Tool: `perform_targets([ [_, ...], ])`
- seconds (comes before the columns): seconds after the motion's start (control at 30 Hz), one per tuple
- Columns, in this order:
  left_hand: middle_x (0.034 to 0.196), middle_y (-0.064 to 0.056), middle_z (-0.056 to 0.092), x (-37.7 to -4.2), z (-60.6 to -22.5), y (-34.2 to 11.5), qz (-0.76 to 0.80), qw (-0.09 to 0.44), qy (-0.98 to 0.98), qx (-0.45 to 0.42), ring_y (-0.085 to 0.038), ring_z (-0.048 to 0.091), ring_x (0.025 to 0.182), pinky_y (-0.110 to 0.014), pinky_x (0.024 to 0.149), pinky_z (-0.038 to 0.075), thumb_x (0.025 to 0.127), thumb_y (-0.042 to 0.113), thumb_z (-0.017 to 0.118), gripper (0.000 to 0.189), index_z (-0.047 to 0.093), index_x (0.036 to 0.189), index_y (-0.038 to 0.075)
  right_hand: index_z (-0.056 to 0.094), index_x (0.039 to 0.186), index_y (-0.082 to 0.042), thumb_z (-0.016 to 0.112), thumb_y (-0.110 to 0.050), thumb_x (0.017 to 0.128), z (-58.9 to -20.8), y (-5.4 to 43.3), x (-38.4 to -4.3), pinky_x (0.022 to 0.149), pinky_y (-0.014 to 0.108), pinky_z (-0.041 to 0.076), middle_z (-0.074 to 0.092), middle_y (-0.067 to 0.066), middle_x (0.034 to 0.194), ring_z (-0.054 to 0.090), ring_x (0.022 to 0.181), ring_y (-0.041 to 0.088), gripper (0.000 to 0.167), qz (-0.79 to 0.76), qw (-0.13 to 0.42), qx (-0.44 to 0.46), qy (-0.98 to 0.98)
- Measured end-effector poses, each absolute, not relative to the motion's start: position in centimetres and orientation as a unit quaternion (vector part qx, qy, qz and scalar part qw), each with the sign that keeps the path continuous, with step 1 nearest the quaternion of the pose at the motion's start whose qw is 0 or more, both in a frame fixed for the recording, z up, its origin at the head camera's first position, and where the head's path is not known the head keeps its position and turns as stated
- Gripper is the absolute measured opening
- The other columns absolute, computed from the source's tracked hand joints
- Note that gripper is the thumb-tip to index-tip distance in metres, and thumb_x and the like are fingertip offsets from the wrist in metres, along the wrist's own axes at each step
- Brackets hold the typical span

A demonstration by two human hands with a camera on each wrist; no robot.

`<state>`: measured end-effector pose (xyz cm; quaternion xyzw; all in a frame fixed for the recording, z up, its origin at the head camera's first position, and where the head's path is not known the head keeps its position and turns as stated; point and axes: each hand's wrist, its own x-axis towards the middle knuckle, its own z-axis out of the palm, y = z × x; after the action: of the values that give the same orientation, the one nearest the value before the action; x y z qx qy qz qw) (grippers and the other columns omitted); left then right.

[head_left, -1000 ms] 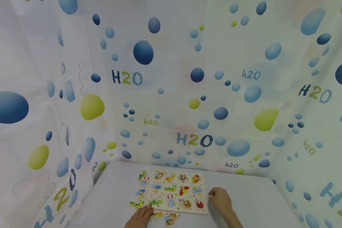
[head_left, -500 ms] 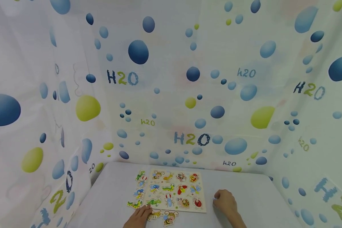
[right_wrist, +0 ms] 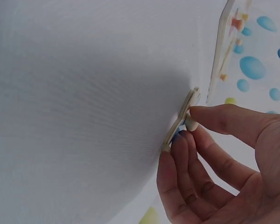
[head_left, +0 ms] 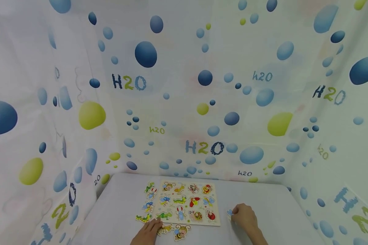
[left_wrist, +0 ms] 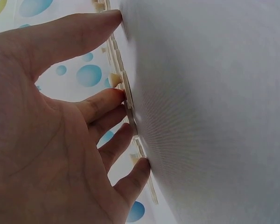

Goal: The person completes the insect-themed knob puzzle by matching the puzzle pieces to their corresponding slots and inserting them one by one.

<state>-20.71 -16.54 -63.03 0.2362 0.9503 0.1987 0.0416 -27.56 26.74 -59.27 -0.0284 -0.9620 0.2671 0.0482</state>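
In the head view my right hand (head_left: 246, 217) is right of the wooden insect puzzle board (head_left: 218, 220). It pinches a puzzle piece with light blue wings (head_left: 229, 213). The right wrist view shows thumb and fingers around the small knob of that piece (right_wrist: 179, 120), which is low against the white tabletop and partly covered. My left hand (head_left: 146, 232) rests at the board's lower left corner with fingers spread. Its fingertips touch the table and thin wooden edges in the left wrist view. Beside them are a yellow insect piece (head_left: 165, 229), partly covered, and a bee piece (head_left: 181, 232).
Loose pieces line the board's left side: a grasshopper (head_left: 149, 186), a beetle (head_left: 152, 193), a blue-winged fly (head_left: 148, 206) and a caterpillar (head_left: 143, 218). White curtains with blue and green spots (head_left: 146, 54) enclose the table (head_left: 273, 211) at the back and sides.
My right hand has moved rightward, away from the board's edge, and the blue-winged piece now shows at its fingertips. My left hand stays by the corner. The head view has shifted slightly.
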Motion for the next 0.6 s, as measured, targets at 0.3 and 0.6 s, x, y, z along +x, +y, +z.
perform_targets([
  [0.3, 0.151, -0.02, 0.051, -20.52, -62.68, -16.42, 0.196, 0.041, 0.954, 0.225, -0.045, 0.049, 0.137, -0.053, 0.113, 0.045, 0.083, 0.081, 0.065, 0.101, 0.053, 0.145, 0.002, 0.074, 0.078, -0.007, 0.08, -0.004, 0.079, -59.15, 26.6, -27.63, 0.051, 0.029, 0.051, 0.065, -0.002, 0.067, 0.058, 0.057, 0.013, 0.007, 0.264, 0.047, -0.038, -0.963],
  [0.6, 0.151, -0.018, 0.052, -20.24, -62.33, -16.14, 0.189, 0.035, 0.956, 0.22, -0.043, 0.049, 0.138, -0.053, 0.112, 0.045, 0.082, 0.083, 0.064, 0.103, 0.053, 0.145, 0.003, 0.075, 0.081, -0.007, 0.081, -0.005, 0.079, -58.81, 26.27, -27.96, 0.052, 0.029, 0.05, 0.064, -0.002, 0.068, 0.057, 0.058, 0.013, 0.006, 0.255, 0.052, -0.046, -0.964],
])
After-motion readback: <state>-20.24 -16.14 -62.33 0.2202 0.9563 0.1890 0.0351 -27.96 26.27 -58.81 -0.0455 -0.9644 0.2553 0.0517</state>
